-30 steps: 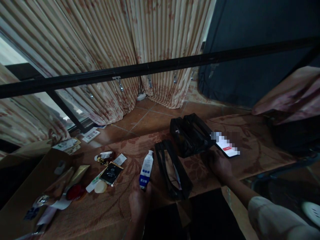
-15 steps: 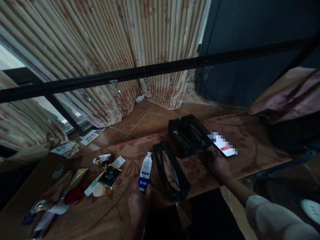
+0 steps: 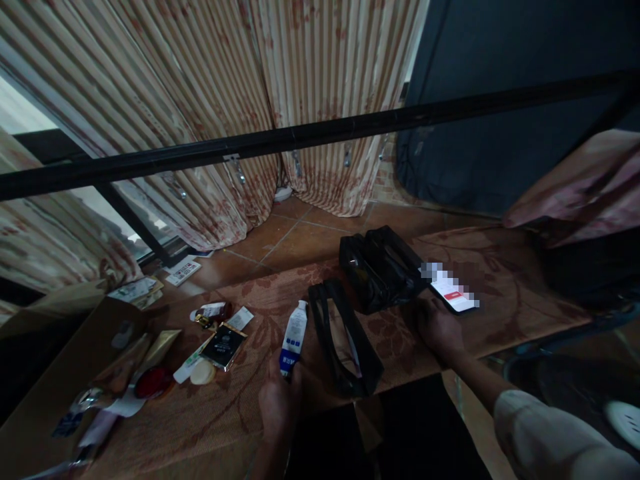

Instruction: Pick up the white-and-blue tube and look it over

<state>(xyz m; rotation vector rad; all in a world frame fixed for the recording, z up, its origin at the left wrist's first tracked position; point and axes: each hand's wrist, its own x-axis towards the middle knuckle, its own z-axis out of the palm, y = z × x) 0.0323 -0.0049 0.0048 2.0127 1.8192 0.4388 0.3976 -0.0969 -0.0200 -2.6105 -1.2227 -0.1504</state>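
Far left of the near pouch (image 3: 346,340), we see a box (image 3: 93,347), with a gold tube (image 3: 164,347) and a red jar (image 3: 153,383) crowding its side. Nearer the pouch, on the same side, we find a cream disc (image 3: 203,373), a black sachet (image 3: 224,346), and behind these a bottle (image 3: 215,312) and a card (image 3: 241,318).

Just left of the pouch, we see the left hand (image 3: 279,400), thumb and fingers clamped on the lower end of the blue tube (image 3: 294,331), whose narrow tip points away. We cannot tell whether the tube rests on the cloth (image 3: 215,423). Behind the pouch, we see a dark bar (image 3: 305,135) crossing in front of the curtain (image 3: 330,73).

Right of and behind the pouch, two more pouches (image 3: 383,270) sit side by side; all three stand between the tube and the phone (image 3: 456,290). Right of the near pouch, we make out the right hand (image 3: 441,328) close by the phone; its fingers are too dark for us to tell whether they are apart or together.
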